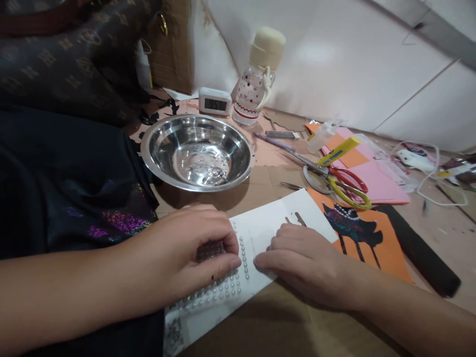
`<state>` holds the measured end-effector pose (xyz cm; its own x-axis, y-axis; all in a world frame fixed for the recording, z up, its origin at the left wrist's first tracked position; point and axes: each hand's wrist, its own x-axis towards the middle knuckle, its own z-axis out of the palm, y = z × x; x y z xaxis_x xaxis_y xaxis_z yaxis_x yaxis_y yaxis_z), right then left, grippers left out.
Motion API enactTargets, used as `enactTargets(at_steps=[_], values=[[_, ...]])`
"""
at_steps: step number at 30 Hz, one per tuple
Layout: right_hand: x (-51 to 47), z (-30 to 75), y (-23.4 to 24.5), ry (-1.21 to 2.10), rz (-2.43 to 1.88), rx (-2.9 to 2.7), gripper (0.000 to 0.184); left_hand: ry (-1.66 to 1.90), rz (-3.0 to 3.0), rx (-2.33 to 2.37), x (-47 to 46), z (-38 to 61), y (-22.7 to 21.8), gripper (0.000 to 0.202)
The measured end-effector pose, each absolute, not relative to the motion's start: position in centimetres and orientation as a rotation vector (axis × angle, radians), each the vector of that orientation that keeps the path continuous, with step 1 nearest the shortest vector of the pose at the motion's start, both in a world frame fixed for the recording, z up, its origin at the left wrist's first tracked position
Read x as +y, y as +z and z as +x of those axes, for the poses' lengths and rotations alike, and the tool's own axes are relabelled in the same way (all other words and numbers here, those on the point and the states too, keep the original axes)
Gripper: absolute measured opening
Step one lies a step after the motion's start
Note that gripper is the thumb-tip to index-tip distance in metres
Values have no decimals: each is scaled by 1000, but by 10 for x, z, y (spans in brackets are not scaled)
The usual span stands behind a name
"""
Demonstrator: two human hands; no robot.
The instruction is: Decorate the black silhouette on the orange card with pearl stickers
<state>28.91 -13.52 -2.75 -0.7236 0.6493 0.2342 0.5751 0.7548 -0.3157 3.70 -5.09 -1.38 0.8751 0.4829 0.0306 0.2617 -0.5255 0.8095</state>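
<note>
A white card with rows of small pearl stickers lies at a slant on the cardboard in front of me. My left hand is closed over its left part, thumb and forefinger brought together among the pearls. Its palm hides several of the rows. On the card's bare white part rests my right hand, fingers curled and thumb tip near the last pearl column. Whatever it may pinch is hidden. A slotted hanging hole shows at the card's far end. Orange paper with a dark, glittery cut-out trimmed with pearls lies to the right.
Behind my hands stands a steel bowl with shiny bits inside. Beyond it are a digital clock and a bottle by the wall. Scissors, a yellow cutter and pink paper lie right. Dark glittery fabric covers the left.
</note>
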Motion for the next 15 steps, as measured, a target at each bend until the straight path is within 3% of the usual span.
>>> enactTargets(at_steps=[15], values=[[-135,290,-21,416,-912,-2553,23,326,2153,535,-53,37,-18,14]])
